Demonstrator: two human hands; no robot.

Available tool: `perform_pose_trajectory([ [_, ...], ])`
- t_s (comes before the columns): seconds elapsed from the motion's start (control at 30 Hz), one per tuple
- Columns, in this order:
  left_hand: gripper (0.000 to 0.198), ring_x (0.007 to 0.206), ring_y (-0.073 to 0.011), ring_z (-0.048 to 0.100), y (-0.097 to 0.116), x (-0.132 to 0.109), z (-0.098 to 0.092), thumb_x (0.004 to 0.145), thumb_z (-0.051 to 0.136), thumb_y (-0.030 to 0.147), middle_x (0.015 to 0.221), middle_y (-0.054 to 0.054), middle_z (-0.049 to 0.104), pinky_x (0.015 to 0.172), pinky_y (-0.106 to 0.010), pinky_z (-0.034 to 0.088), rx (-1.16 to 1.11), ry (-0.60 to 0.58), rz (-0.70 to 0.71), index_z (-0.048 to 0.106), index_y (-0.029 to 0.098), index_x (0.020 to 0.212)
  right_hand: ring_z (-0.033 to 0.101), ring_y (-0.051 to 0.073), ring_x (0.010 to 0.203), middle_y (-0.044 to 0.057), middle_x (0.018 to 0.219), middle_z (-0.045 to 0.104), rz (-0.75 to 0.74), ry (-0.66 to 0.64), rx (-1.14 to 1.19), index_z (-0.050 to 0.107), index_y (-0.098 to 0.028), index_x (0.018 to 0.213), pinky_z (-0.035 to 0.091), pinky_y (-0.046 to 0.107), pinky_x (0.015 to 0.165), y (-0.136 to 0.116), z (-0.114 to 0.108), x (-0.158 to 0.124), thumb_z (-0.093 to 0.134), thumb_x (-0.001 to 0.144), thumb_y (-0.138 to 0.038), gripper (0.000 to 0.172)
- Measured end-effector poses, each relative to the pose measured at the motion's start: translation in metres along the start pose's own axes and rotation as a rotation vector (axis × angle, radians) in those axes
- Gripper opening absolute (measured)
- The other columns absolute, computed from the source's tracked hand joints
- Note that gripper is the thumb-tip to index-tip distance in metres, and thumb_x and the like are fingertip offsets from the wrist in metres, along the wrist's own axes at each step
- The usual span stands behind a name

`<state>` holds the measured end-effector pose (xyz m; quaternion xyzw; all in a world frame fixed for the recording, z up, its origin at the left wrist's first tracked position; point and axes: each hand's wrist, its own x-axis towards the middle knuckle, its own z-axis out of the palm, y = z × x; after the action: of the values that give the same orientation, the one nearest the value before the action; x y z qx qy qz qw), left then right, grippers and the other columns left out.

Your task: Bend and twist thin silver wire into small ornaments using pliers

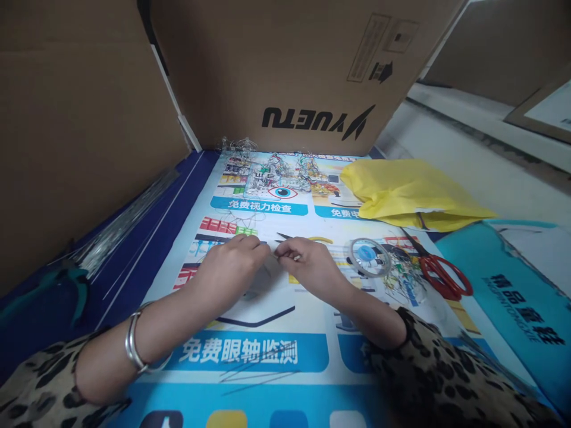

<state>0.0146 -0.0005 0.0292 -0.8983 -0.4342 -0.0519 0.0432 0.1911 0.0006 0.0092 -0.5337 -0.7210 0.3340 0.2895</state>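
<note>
Both of my hands are close together over a printed sheet, fingertips nearly meeting. My left hand [236, 268] is closed in a pinch, its back toward me. My right hand [312, 267] is curled, thumb and forefinger pressed together beside the left fingertips. Something small and pale shows between them, too fine to name. Just behind the right hand lie scissors with yellow handles [322, 239], partly covered by it. To its right rests a clear roll of tape [369, 258], next to a tangle of thin wires with small coloured bits [404, 279].
Red-handled scissors [446, 277], a yellow bag [414, 190] and a turquoise bag [504, 297] lie at right. At left are a bundle of thin wires [127, 220] and teal-handled pliers [80, 291]. More wire tangles [307, 169] sit before the cardboard box [285, 65]. Loose wires [263, 368] lie in front.
</note>
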Motion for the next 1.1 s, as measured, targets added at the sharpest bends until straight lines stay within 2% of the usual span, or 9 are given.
perform_pose_trajectory([
  [0.13, 0.024, 0.072, -0.0191, 0.059, -0.008, 0.004, 0.008, 0.080, 0.043, 0.006, 0.075, -0.005, 0.063, 0.062, -0.027, 0.045, -0.182, 0.020, -0.040, 0.063, 0.017, 0.084, 0.056, 0.011, 0.064, -0.003, 0.068, 0.061, 0.063, -0.008, 0.208, 0.062, -0.020, 0.076, 0.042, 0.024, 0.061, 0.006, 0.004, 0.000, 0.053, 0.070, -0.013, 0.012],
  [0.23, 0.024, 0.075, -0.0169, 0.061, -0.012, 0.005, 0.013, 0.083, 0.043, 0.011, 0.080, -0.004, 0.066, 0.067, -0.026, 0.045, -0.325, 0.067, -0.065, 0.065, 0.019, 0.086, 0.057, 0.012, 0.065, -0.002, 0.071, 0.061, 0.076, -0.002, 0.275, 0.062, -0.020, 0.078, 0.044, 0.025, 0.061, 0.010, 0.006, 0.000, 0.054, 0.071, -0.018, 0.011],
  [0.47, 0.022, 0.079, -0.0171, 0.062, -0.015, 0.005, 0.019, 0.083, 0.046, 0.013, 0.087, -0.003, 0.069, 0.070, -0.026, 0.046, -0.489, 0.120, -0.105, 0.067, 0.019, 0.090, 0.058, 0.014, 0.070, 0.000, 0.076, 0.062, 0.119, 0.016, 0.313, 0.063, -0.020, 0.079, 0.048, 0.028, 0.066, 0.009, 0.006, 0.000, 0.057, 0.070, -0.023, 0.010],
  [0.83, 0.017, 0.075, -0.0134, 0.063, -0.012, 0.008, 0.018, 0.079, 0.052, 0.016, 0.081, 0.002, 0.070, 0.068, -0.023, 0.045, -0.704, 0.193, -0.194, 0.068, 0.021, 0.083, 0.057, 0.015, 0.081, 0.001, 0.087, 0.058, 0.083, 0.070, 0.353, 0.061, -0.021, 0.080, 0.050, 0.033, 0.074, 0.013, 0.010, -0.001, 0.059, 0.070, -0.023, 0.010],
  [1.1, 0.014, 0.070, -0.0133, 0.062, -0.009, 0.009, 0.018, 0.077, 0.054, 0.018, 0.079, 0.000, 0.070, 0.063, -0.023, 0.046, -0.860, 0.199, -0.307, 0.068, 0.020, 0.081, 0.055, 0.017, 0.086, 0.002, 0.088, 0.056, 0.082, 0.112, 0.420, 0.060, -0.021, 0.081, 0.051, 0.032, 0.071, 0.010, 0.014, -0.003, 0.060, 0.070, -0.025, 0.012],
])
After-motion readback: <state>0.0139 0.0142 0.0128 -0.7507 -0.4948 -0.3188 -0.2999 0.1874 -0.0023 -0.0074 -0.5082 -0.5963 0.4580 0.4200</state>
